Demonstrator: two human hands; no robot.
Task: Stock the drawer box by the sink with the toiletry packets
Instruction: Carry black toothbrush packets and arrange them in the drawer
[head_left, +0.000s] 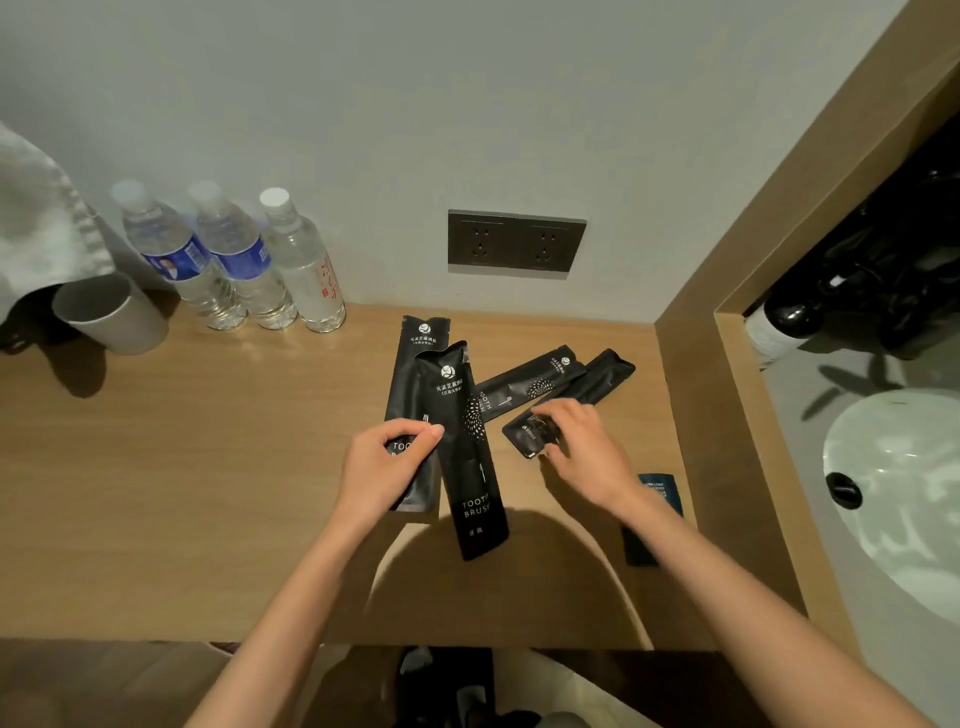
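Observation:
Several black toiletry packets lie on the wooden counter (208, 493). My left hand (384, 467) pinches the lower part of a long toothbrush packet (415, 374). A second toothbrush packet (470, 452) overlaps it on the right. My right hand (582, 452) has its fingers on a small black packet (530, 434). Behind it lie a third toothbrush packet (530, 384) and another long black packet (602, 379). A dark blue packet (657, 488) sits partly hidden under my right forearm. No drawer box is in view.
Three water bottles (234, 260) and a grey cup (111, 312) stand at the back left, next to a white towel (36, 218). A socket panel (514, 241) is on the wall. A wooden partition (696, 389) separates the counter from the white sink (893, 493).

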